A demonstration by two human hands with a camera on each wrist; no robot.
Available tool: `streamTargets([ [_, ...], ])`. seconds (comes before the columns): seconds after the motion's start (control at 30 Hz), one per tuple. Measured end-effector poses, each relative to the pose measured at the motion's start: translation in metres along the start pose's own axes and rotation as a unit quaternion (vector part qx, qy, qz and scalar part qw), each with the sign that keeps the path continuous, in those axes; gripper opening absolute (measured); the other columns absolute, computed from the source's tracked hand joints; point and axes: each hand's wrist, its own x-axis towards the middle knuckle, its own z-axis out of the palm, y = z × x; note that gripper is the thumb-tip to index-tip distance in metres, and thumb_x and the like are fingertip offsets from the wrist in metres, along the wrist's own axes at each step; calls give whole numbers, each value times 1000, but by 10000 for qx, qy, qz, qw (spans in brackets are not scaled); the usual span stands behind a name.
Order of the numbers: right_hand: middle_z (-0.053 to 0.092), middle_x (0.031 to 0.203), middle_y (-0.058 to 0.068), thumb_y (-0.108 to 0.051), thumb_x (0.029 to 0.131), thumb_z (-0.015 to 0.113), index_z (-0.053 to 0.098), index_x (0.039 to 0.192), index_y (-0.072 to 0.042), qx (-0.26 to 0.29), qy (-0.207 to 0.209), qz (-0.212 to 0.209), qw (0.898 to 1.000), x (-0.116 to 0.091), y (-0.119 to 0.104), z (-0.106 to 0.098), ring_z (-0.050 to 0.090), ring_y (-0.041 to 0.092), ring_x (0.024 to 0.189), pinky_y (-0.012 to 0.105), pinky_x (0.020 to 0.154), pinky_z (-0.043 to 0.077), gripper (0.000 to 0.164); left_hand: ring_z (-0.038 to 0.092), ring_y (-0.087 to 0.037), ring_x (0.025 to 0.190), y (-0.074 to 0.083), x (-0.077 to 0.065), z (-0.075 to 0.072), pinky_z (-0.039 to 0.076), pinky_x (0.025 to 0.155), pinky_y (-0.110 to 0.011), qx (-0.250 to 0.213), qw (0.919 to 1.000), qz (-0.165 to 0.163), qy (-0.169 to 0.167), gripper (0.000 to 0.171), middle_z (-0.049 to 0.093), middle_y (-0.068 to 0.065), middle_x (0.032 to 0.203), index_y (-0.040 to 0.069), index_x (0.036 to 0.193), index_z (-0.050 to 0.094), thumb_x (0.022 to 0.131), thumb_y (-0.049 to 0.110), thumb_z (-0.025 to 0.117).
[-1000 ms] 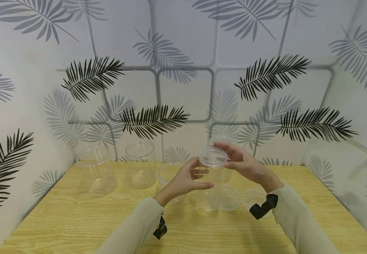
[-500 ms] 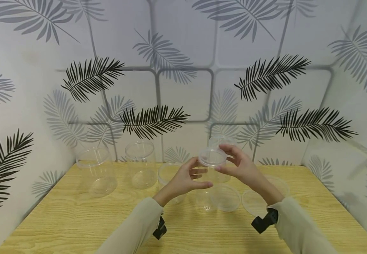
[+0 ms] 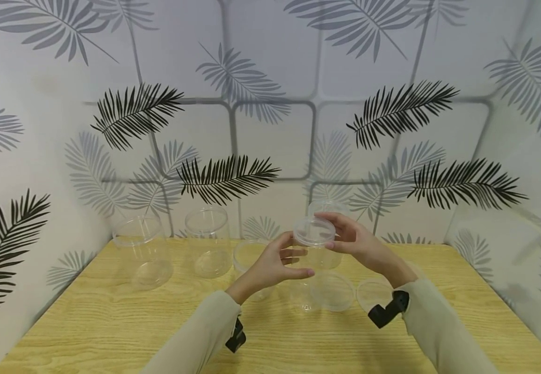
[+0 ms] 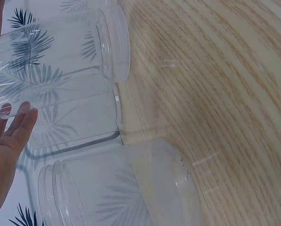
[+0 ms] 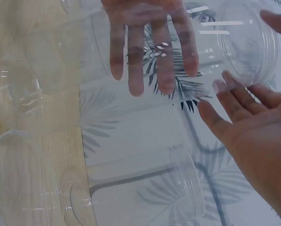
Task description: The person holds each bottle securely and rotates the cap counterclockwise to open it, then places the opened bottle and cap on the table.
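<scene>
In the head view, my left hand (image 3: 275, 264) holds the side of a clear plastic jar (image 3: 314, 257), fingers behind and thumb in front. My right hand (image 3: 361, 244) grips the clear round lid (image 3: 314, 231) at its top with thumb and fingers. The jar is upright; whether its base touches the table cannot be told through the overlapping clear plastic. The left hand's fingertips (image 4: 29, 115) lie against a clear wall in the left wrist view. In the right wrist view, left-hand fingers (image 5: 152, 56) show along the jar, and the right hand (image 5: 258, 127) is around its rim end.
Clear jars stand left on the wooden table (image 3: 111, 332): one far left (image 3: 144, 254), one beside it (image 3: 208, 244), and one partly behind my left hand (image 3: 247, 254). Another jar (image 3: 328, 206) is behind the held one. Round clear discs (image 3: 333, 291) lie right of centre. A leaf-patterned wall backs the table.
My right hand turned inward over the lid half a second ago and has now turned back outward, close to its earlier pose. The left hand and jar stay nearly still.
</scene>
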Motion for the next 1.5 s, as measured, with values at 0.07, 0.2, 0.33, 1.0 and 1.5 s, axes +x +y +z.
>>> streamTargets([
  [0.07,37,136,5,-6,92,52,21,143,-2,210,-245,-29,9995,2,1,-3,45,10,120,22,94,44,60,49,-34,120,0,0,0,38,101,-49,-17,10000,16,-23,74,46,-16,133,7,139,32,76,2,72],
  [0.2,35,139,6,-4,93,48,17,145,-3,522,-513,-88,9973,4,1,-6,42,13,123,23,97,42,60,48,-35,120,0,0,0,37,101,-50,-72,9999,30,-64,74,45,-17,134,7,139,32,76,1,71],
  [0.33,33,141,5,-6,94,49,15,145,-4,529,-489,-116,9973,3,1,-6,41,13,124,23,97,41,62,48,-34,120,1,1,-1,39,101,-46,-87,9999,12,-70,73,45,-17,132,8,138,33,76,0,71],
  [1.0,35,140,16,-10,83,67,32,137,-4,-1053,1744,203,9788,-3,-7,26,32,35,132,52,104,33,65,49,-32,121,1,-1,-2,40,101,-43,54,10000,-3,46,72,46,-14,132,11,139,33,77,3,71],
  [1.5,43,131,2,-6,90,56,30,139,-4,185,338,-69,9992,0,3,5,50,8,115,24,90,47,56,48,-36,121,2,-2,-2,38,101,-50,-48,9999,5,-104,73,45,-19,131,6,139,31,77,2,70],
])
